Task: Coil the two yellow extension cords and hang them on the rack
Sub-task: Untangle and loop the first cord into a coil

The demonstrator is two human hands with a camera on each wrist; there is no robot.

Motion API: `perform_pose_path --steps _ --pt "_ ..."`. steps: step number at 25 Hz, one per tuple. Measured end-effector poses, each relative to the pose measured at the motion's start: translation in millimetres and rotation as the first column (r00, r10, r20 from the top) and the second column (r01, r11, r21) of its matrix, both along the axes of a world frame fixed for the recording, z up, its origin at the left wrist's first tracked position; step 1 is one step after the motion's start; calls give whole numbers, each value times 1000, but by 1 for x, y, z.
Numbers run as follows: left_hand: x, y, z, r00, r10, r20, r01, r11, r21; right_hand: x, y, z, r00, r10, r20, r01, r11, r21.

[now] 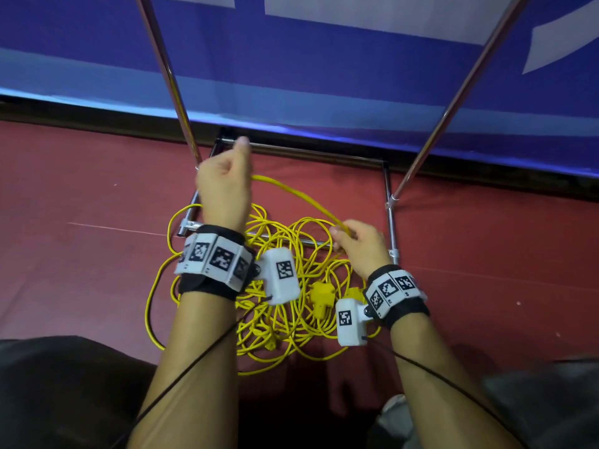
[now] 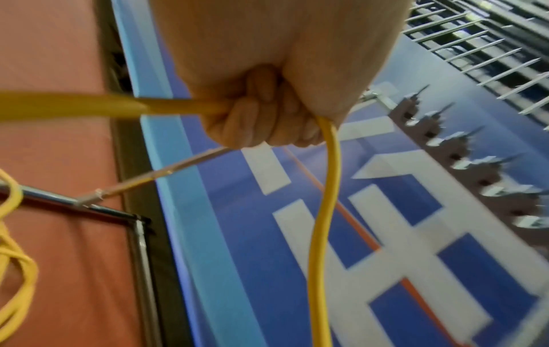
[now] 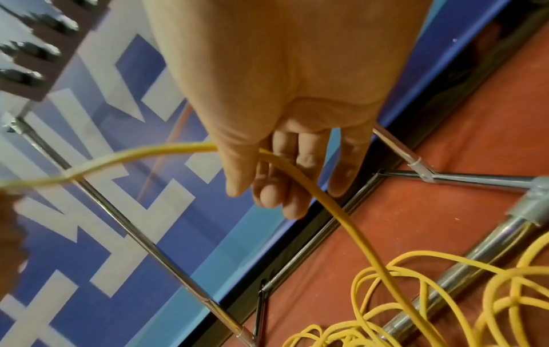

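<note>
A tangled pile of yellow extension cord (image 1: 285, 322) lies on the red floor, across the rack's chrome base frame (image 1: 324, 155). A yellow plug block (image 1: 321, 299) sits in the pile. My left hand (image 1: 223, 186) is raised over the frame's left side, fist curled round one cord (image 2: 323, 211). That strand (image 1: 291, 192) stretches down and right to my right hand (image 1: 353, 244). There the cord (image 3: 341, 211) passes between the thumb and the loosely bent fingers (image 3: 276, 187), then drops into the pile. The rack's hook bar (image 2: 463, 150) shows high up in both wrist views.
Two slanted chrome uprights (image 1: 168, 79) (image 1: 470, 92) rise from the base on either side of my hands. A blue and white banner (image 1: 324, 76) stands right behind the rack. My knees (image 1: 64, 384) frame the bottom of the head view.
</note>
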State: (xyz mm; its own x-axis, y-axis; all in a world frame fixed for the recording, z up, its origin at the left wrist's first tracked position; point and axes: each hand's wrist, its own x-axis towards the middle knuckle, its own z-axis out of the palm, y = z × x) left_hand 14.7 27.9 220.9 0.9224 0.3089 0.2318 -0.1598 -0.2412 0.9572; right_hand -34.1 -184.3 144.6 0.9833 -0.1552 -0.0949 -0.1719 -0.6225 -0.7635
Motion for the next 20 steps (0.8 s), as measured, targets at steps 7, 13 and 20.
perform_pose_path --steps 7,13,20 --pt "-1 -5 -29 917 -232 -324 271 959 78 10 12 49 985 30 168 -1 985 -171" --pt "-16 -32 0 924 -381 -20 374 915 -154 9 15 64 943 142 300 -141 990 -24" --pt "7 17 -19 983 -41 -179 -1 974 -228 -3 -5 2 992 53 118 -55 998 15"
